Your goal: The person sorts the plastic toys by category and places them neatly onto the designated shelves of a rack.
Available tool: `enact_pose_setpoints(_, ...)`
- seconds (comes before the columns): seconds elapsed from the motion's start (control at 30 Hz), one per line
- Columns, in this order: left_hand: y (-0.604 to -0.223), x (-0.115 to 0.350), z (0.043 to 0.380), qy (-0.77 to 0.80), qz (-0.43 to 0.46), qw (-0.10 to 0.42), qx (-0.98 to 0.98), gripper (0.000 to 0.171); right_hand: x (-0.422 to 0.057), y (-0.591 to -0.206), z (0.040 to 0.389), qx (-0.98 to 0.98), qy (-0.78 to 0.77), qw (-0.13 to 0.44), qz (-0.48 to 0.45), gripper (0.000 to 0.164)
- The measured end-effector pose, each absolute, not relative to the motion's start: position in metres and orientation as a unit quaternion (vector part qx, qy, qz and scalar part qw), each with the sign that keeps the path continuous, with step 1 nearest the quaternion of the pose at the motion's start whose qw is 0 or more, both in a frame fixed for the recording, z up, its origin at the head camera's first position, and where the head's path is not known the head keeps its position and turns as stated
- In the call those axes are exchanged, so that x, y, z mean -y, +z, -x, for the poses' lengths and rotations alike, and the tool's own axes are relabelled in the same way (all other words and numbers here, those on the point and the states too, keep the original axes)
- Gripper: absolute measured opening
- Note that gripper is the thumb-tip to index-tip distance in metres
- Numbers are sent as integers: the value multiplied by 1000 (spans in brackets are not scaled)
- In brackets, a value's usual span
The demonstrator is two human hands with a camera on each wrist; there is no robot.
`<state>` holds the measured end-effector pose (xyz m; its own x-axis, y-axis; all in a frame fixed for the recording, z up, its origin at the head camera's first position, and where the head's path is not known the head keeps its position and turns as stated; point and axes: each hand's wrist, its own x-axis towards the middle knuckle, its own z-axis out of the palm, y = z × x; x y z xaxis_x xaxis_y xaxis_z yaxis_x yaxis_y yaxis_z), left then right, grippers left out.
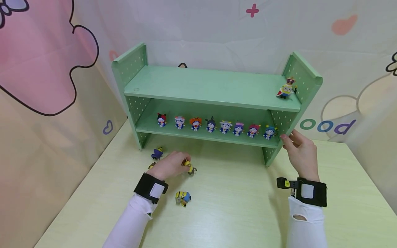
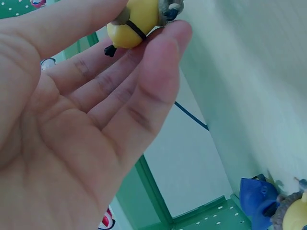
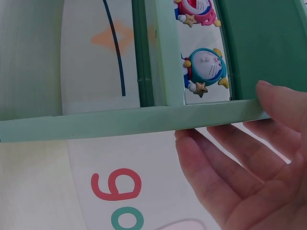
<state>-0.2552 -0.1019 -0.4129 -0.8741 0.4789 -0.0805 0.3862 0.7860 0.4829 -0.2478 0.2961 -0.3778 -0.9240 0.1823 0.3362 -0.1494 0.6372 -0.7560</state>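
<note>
My left hand point(image 1: 171, 166) pinches a yellow minion figurine point(image 2: 136, 24) between thumb and fingers, low over the table in front of the green shelf point(image 1: 201, 84). Its grey-brown top shows, while part of its body is hidden by the fingers. With thumb on one side and fingers on the other, my right hand point(image 1: 302, 155) holds the front edge of the shelf's right side panel point(image 3: 120, 118). Beside the left hand lie a purple-blue clad minion point(image 1: 157, 153) and another figurine point(image 1: 151, 165), mostly covered by the hand. Nearer me lies a minion in blue point(image 1: 183, 198).
A row of several blue cat figurines in animal hats point(image 1: 211, 124) stands on the lower shelf board. On the upper board's right end stands a crowned minion point(image 1: 286, 88). Printed cloth point(image 1: 214, 27) hangs behind, and the pale table point(image 1: 235, 213) spreads in front.
</note>
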Motion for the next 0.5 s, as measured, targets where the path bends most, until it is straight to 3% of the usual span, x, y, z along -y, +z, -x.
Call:
enact_pose_setpoints(0.2,-408,98,253,242,-245,97,-934,27,-296,-377,248,883,426,196,12,48)
enact_pose_setpoints(0.5,-398,93,247,260,-278,80,-921,23,-296,-377,249,885,421,197,17,48)
